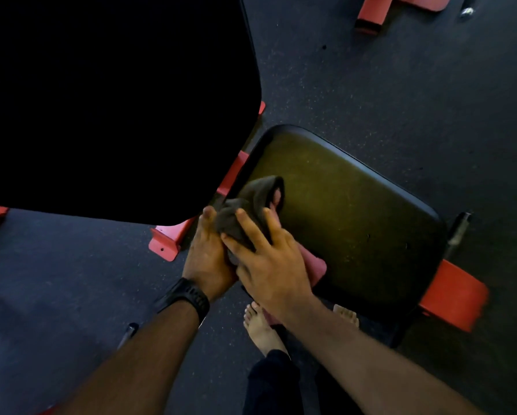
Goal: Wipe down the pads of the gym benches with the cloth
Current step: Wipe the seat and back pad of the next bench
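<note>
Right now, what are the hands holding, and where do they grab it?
The dark cloth, bunched between both: the left hand grips its near end; the right hand curls its fingers over the middle.

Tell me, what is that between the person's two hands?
A bunched dark cloth, held by both the left hand and the right hand over the seat pad, as the head view shows.

Bunched dark cloth [249,208] over corner of black seat pad [350,214]
</note>
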`<state>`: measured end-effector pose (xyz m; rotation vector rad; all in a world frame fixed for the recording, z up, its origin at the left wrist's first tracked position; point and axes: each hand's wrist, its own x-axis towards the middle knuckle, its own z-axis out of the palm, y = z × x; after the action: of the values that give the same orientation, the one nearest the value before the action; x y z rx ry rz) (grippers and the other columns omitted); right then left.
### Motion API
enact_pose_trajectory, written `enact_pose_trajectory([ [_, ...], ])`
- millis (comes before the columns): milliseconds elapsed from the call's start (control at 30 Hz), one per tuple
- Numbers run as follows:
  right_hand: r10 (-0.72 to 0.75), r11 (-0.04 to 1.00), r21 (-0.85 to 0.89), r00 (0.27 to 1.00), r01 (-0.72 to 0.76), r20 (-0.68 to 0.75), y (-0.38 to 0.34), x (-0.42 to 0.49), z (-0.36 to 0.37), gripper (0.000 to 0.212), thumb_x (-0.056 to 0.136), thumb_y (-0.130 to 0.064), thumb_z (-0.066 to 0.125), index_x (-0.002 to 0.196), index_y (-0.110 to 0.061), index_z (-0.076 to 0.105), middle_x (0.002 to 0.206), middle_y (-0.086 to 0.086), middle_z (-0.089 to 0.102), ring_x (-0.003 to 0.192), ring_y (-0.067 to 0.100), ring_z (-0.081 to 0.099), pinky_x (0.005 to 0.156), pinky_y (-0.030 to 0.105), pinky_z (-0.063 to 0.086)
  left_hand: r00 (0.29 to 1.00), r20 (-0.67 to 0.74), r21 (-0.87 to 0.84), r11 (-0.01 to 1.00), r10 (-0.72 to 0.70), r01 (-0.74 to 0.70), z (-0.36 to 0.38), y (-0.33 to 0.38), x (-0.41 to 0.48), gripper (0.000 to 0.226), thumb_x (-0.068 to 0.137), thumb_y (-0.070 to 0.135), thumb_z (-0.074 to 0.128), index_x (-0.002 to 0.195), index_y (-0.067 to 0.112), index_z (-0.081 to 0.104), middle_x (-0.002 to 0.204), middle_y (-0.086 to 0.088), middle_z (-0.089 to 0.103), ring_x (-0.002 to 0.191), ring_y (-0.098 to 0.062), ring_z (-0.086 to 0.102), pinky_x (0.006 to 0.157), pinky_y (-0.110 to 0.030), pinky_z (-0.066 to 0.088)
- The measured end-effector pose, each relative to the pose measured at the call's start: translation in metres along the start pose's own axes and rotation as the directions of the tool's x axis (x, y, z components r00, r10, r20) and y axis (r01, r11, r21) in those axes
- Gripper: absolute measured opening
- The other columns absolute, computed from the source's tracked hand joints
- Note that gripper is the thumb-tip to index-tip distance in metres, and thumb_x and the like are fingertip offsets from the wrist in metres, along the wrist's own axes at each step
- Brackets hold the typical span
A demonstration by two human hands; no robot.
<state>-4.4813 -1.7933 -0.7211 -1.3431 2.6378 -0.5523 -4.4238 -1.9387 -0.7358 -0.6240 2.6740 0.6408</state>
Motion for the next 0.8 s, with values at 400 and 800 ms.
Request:
enact_pose_trajectory([
  [400,0.366,0.929,-0.035,0.93,-0.367,-0.035,0.09,0.056,-0.044,0.055,0.097,-0.041,0.046,0.151,-0.038,0.037,0.167,0.007,0.017,0.149,0.044,0.018,0.107,0.059,0.035,0.998,0.049,-0.07,0.996,-0.048,0.052,-0.009,0.007,0.001,0.148,0.055,0.075,0.077,0.158,0.019,-0.013,0.167,0.0,-0.009,0.154,-0.019,-0.002,0.125,-0.044,0.016],
  [800,-0.08,0.976,-0.19,0.989,0.102,0.121,0.095,0.088,-0.039,0.055,0.094,-0.05,0.037,0.148,-0.042,0.041,0.165,0.004,0.026,0.147,0.04,0.027,0.102,0.053,0.04,0.999,0.013,-0.064,0.997,0.033,-0.032,-0.012,0.013,0.014,0.154,0.044,0.082,0.077,0.158,0.025,-0.009,0.167,0.002,0.005,0.153,-0.021,0.014,0.118,-0.048,0.032],
])
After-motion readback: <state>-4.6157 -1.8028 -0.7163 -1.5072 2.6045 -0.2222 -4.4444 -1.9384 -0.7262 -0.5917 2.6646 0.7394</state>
